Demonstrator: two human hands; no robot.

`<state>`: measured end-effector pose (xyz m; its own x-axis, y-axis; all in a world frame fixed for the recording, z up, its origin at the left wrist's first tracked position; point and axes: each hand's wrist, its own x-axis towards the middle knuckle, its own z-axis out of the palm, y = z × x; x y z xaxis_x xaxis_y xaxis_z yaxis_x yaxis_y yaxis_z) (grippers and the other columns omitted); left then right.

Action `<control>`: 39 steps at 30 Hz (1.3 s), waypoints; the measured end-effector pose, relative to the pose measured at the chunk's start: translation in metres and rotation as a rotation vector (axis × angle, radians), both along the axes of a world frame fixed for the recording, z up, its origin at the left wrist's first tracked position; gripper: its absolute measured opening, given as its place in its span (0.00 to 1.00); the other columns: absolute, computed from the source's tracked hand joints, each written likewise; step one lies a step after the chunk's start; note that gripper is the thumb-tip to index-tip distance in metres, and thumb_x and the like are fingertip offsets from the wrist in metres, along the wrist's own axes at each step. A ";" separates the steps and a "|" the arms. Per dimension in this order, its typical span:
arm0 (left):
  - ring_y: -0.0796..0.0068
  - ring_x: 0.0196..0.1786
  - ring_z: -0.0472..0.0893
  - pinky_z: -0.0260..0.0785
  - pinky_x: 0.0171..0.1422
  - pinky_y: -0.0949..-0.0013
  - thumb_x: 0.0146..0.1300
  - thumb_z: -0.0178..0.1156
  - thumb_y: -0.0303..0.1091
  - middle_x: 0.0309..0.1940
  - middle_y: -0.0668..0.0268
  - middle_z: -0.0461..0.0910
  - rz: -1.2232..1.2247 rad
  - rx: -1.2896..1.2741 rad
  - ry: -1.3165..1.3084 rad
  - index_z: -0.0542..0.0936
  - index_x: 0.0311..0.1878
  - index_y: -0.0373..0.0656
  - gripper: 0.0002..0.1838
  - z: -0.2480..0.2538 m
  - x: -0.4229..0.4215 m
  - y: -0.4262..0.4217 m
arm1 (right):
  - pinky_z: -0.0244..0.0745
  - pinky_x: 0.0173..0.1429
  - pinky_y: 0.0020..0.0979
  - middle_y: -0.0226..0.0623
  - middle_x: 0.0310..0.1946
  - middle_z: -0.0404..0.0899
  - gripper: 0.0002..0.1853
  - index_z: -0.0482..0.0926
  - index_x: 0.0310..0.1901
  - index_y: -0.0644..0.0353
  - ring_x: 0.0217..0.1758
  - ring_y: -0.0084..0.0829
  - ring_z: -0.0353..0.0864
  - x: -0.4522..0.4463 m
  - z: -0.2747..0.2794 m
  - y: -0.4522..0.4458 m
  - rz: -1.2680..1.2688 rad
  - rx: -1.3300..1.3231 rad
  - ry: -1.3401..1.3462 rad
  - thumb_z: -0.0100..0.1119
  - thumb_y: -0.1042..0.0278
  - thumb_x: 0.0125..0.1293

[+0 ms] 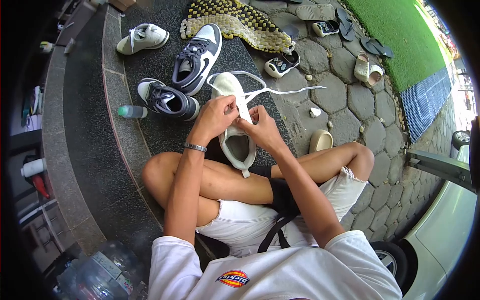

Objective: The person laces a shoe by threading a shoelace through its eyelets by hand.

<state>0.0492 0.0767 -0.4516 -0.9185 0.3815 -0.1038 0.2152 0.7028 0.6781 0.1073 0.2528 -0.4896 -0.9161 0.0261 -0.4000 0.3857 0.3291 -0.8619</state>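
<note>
A white sneaker (238, 146) rests in front of my crossed legs, toe pointing away from me and heel tab towards me. Its white shoelace (295, 91) loops past the toe and trails to the right over the paving. My left hand (216, 118), below a metal bracelet (195, 147), grips the left side of the lacing area with closed fingers. From the right, my right hand (261, 127) presses its thumb on the eyelet strip, the other fingers curled. Whether lace lies between the fingertips is hidden.
A second white sneaker (143, 39) and a grey-and-white pair (200, 57) stand on the dark step. Beside them lies a green-capped bottle (132, 111). Behind is a woven mat (235, 22). Clogs (282, 64) and sandals (376, 47) are scattered over the paving. A car (442, 220) stands right.
</note>
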 end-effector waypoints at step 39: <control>0.53 0.55 0.79 0.72 0.63 0.56 0.65 0.71 0.41 0.50 0.56 0.81 0.234 -0.186 0.186 0.80 0.55 0.39 0.21 0.083 0.086 -0.035 | 0.81 0.53 0.43 0.49 0.37 0.90 0.21 0.90 0.43 0.61 0.44 0.46 0.90 -0.111 -0.018 -0.027 0.110 0.197 0.101 0.66 0.48 0.68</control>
